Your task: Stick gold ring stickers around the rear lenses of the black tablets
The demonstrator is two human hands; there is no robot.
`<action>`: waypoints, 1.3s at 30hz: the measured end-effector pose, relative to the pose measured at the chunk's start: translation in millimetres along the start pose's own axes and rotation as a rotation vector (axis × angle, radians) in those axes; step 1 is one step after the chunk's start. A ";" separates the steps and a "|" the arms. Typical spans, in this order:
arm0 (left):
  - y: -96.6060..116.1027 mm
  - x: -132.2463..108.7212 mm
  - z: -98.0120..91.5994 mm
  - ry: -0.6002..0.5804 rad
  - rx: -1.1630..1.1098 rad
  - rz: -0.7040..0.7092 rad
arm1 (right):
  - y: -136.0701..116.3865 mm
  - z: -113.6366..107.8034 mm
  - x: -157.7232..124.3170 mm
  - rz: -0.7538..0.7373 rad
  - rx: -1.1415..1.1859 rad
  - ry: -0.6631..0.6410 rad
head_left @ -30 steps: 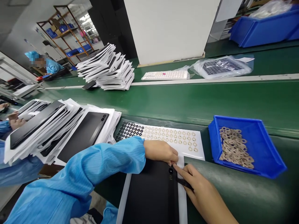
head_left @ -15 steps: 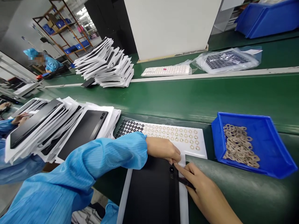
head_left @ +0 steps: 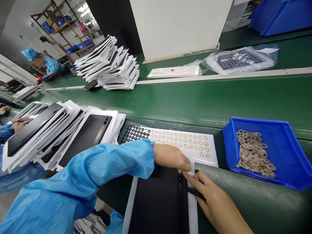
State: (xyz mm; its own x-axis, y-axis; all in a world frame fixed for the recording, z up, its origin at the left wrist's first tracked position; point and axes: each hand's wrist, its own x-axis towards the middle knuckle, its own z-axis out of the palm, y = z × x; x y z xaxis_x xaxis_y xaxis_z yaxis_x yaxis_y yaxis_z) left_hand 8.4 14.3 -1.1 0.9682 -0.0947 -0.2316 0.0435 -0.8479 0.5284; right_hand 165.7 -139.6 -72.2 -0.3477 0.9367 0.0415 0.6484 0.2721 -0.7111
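Observation:
A black tablet back panel [head_left: 158, 201] lies on a white sheet at the near edge of the bench. My left hand [head_left: 172, 157], in a blue sleeve, rests fingers curled on the panel's top corner by the camera hole [head_left: 179, 178]. My right hand [head_left: 212, 201] grips a thin dark tool [head_left: 195, 193], index finger stretched toward the camera hole. Just beyond the hands lies a white sheet of small rings [head_left: 180, 141], black ones at its left end and pale ones across the rest.
A blue bin [head_left: 287, 156] of loose rings stands at right. A fanned stack of black panels in white sleeves [head_left: 60, 133] lies at left, another stack [head_left: 109, 66] across the green conveyor belt [head_left: 195, 100]. Bagged ring sheets [head_left: 241, 60] lie at far right. Other workers sit at left.
The view has drifted slightly; both hands stay at the panel's camera corner with almost no movement.

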 end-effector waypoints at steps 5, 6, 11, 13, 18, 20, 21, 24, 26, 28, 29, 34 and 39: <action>1.6 -0.6 1.2 -0.014 0.083 0.016 | -0.2 1.1 0.3 -0.008 0.009 0.009; 2.1 -0.3 1.0 -0.027 0.094 0.011 | -0.8 1.4 0.7 -0.014 0.007 0.010; 4.5 -0.4 0.7 -0.090 0.091 -0.058 | 1.3 3.4 0.1 -0.033 -0.008 0.006; 5.0 -2.1 1.9 -0.077 0.043 -0.092 | 4.4 4.0 -0.9 -0.029 -0.007 -0.034; 8.0 -9.7 6.8 -0.029 -0.011 -0.166 | 6.0 3.3 -0.6 -0.031 -0.021 -0.040; 10.4 -12.2 8.8 -0.018 0.008 -0.165 | 2.9 2.8 0.5 -0.034 -0.035 -0.010; 11.4 -13.1 9.9 -0.014 0.027 -0.163 | 1.0 2.7 1.0 -0.035 -0.045 0.005; 13.8 -15.0 13.9 0.007 0.135 -0.174 | -3.3 3.3 1.7 -0.036 -0.071 0.041; 15.3 -17.0 18.0 0.046 0.216 -0.214 | -4.1 4.2 1.5 -0.043 -0.085 0.051; 17.6 -20.6 23.4 0.096 0.272 -0.275 | -3.5 5.3 1.0 -0.053 -0.101 0.054; 19.1 -22.9 26.5 0.116 0.289 -0.296 | -3.1 5.7 0.9 -0.059 -0.108 0.054; 25.5 -33.4 42.0 0.196 0.392 -0.273 | -1.7 6.1 0.9 -0.069 -0.111 0.054; 25.6 -31.9 49.2 0.287 0.596 -0.097 | -3.3 4.1 2.1 -0.073 -0.129 0.063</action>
State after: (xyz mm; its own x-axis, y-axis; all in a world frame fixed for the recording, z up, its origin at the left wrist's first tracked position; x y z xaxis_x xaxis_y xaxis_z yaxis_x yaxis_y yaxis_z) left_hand -33.4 -30.1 -20.4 0.9975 0.0693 0.0151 0.0700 -0.9965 -0.0452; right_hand 160.0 -139.5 -72.6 -0.3568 0.9241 0.1366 0.7061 0.3625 -0.6083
